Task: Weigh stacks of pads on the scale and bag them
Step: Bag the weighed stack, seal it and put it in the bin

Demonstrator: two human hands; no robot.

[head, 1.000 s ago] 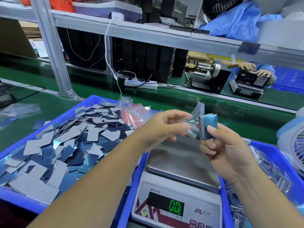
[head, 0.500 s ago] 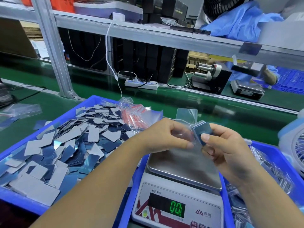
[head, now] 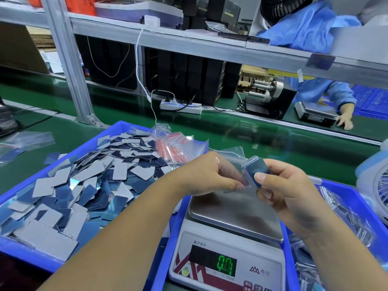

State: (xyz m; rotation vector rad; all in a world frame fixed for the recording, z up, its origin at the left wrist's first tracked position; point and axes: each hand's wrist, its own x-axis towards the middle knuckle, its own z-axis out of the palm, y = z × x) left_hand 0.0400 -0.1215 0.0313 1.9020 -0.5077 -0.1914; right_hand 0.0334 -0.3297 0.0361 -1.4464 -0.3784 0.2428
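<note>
While the stack of pads (head: pixel 255 171) hangs in the air just above the scale (head: pixel 231 244), it sits pinched at its lower end by the right hand (head: pixel 289 194), thumb across the blue face and fingers (head: pixel 265 194) curled behind. Its far end is going into the mouth of a clear bag (head: pixel 233 164), which the left hand (head: pixel 206 175) pinches by the near edge, fingers closed on the film.

Such a stack looks light and fairly stiff as a block, but its thin, glossy sheets would probably slide over one another and fan out if squeezed off-centre. Holding it flat across both faces near one end, as now, seems the sound grip, leaving the other end free to enter. The bag is limp and slippery; its mouth likely needs holding open by one lip.

Below, the scale's steel platform is bare and the display reads zero. Left of it a blue tray (head: pixel 117 131) holds loose pads (head: pixel 79 185) and spare red-striped bags (head: pixel 174 148). Another blue tray (head: pixel 348 196) to the right holds filled bags, all on the green worktop (head: pixel 262 135).
</note>
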